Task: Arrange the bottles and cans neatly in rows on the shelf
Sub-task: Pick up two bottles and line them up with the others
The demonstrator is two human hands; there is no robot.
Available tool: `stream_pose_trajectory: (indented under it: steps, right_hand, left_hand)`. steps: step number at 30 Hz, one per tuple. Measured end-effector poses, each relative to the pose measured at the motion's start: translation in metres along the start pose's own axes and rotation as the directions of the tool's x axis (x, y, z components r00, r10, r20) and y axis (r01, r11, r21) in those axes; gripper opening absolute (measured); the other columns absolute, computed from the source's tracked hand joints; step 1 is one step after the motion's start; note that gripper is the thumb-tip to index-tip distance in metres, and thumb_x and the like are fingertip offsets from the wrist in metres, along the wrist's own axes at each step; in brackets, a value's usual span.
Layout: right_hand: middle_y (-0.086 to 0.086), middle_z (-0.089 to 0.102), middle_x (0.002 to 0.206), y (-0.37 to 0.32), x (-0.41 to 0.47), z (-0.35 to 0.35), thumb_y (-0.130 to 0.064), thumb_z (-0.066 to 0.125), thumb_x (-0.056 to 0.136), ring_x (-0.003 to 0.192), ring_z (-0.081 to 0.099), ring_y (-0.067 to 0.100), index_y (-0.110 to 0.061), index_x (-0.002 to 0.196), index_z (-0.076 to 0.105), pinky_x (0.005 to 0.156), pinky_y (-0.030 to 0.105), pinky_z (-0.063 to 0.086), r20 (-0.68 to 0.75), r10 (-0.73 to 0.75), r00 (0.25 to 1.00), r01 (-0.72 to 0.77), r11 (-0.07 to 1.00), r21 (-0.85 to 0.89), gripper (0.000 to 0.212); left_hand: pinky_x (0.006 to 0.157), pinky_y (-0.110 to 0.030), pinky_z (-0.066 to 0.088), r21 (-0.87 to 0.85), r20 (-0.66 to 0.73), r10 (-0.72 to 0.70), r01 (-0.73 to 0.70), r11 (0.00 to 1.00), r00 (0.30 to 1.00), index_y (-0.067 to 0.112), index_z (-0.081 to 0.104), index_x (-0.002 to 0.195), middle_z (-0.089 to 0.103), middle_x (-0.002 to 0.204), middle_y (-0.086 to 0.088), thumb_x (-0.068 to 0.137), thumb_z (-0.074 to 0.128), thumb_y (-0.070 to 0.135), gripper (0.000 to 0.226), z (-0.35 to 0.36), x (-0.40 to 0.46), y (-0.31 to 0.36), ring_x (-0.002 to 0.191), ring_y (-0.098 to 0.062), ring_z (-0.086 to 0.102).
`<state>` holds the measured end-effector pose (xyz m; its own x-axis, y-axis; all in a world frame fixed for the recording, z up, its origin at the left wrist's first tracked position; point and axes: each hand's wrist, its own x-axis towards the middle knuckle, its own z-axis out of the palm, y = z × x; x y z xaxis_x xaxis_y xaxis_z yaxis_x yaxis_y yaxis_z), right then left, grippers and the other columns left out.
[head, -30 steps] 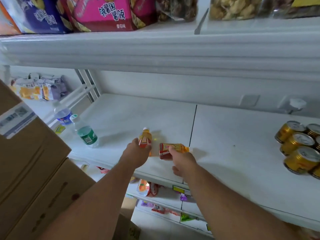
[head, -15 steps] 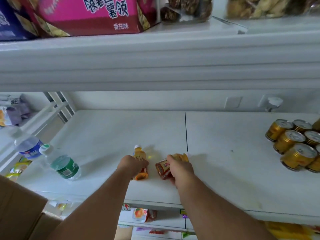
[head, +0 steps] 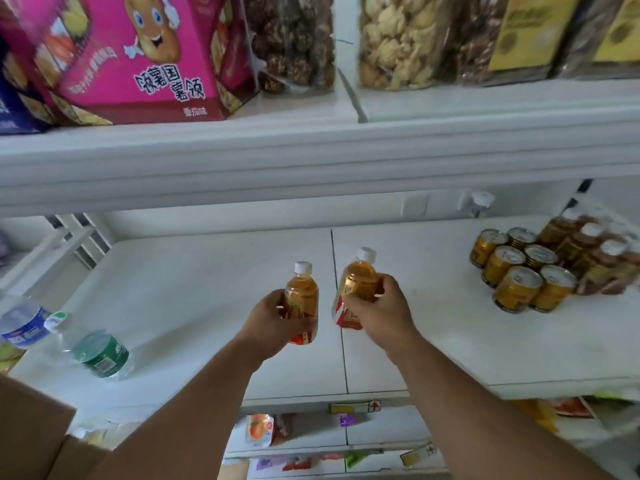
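My left hand point(head: 273, 323) grips a small amber tea bottle point(head: 302, 292) with a white cap and red label, held upright above the white shelf point(head: 194, 299). My right hand point(head: 381, 313) grips a second amber tea bottle point(head: 358, 282), tilted slightly left, just right of the first. Both bottles are off the shelf surface near its middle seam. At the right, several gold cans point(head: 519, 268) stand in rows, with a row of brown tea bottles point(head: 588, 251) behind them. Two water bottles lie at the left: a green-labelled one point(head: 100, 353) and a blue-labelled one point(head: 22, 322).
The upper shelf edge point(head: 311, 157) hangs low over the working shelf, loaded with a pink snack box point(head: 145, 57) and bags of snacks point(head: 394, 39). A cardboard box point(head: 31, 431) stands at the lower left. Lower shelves point(head: 311, 431) hold small packets. A wall outlet point(head: 414, 206) sits at the back.
Both hands have lifted their amber bottles off the shelf and turned them upright; a moment ago the bottles lay on the surface. The view has tilted up and shifted right.
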<state>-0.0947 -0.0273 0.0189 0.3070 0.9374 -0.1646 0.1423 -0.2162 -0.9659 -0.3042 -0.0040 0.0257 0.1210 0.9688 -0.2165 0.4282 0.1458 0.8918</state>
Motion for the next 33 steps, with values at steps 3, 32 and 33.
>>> stream_pose_trajectory:
  steps: [3, 32, 33]
  right_hand:
    - [-0.016, 0.059, 0.106, -0.004, -0.016, -0.038, -0.034, 0.081, 0.080, 0.095, 0.060, 0.006, -0.039, 0.107, 0.053, 0.073, 0.019, 0.047, -0.037, -0.108, 0.993, 0.107, 0.994, -0.013, 0.039]
    - [-0.024, 0.071, 0.101, 0.051, -0.223, -0.335, -0.053, 0.084, 0.066, 0.099, 0.067, 0.002, -0.043, 0.115, 0.067, 0.086, 0.042, 0.060, -0.411, -0.175, 0.895, 0.212, 0.976, 0.045, 0.053]
    - [-0.024, 0.071, 0.101, 0.053, -0.228, -0.336, -0.055, 0.084, 0.064, 0.099, 0.068, 0.003, -0.042, 0.115, 0.067, 0.087, 0.043, 0.059, -0.420, -0.167, 0.892, 0.204, 0.978, 0.043, 0.055]
  left_hand:
    - [0.073, -0.023, 0.052, -0.014, 0.031, 0.075, -0.074, 0.997, 0.997, 0.037, 0.058, 0.107, 0.066, 0.103, 0.009, 0.071, 0.087, 0.029, 0.046, 0.029, -0.013, 0.019, 0.093, -0.007, 0.064]
    - [0.086, -0.026, 0.049, -0.063, 0.256, 0.336, -0.331, 0.941, 0.906, 0.037, 0.059, 0.120, 0.066, 0.110, 0.018, 0.062, 0.086, 0.050, 0.065, 0.267, -0.201, 0.126, 0.102, -0.001, 0.061]
    - [0.084, -0.024, 0.048, -0.065, 0.272, 0.342, -0.338, 0.939, 0.899, 0.039, 0.059, 0.119, 0.066, 0.110, 0.019, 0.061, 0.086, 0.051, 0.065, 0.269, -0.203, 0.126, 0.102, 0.000, 0.061]
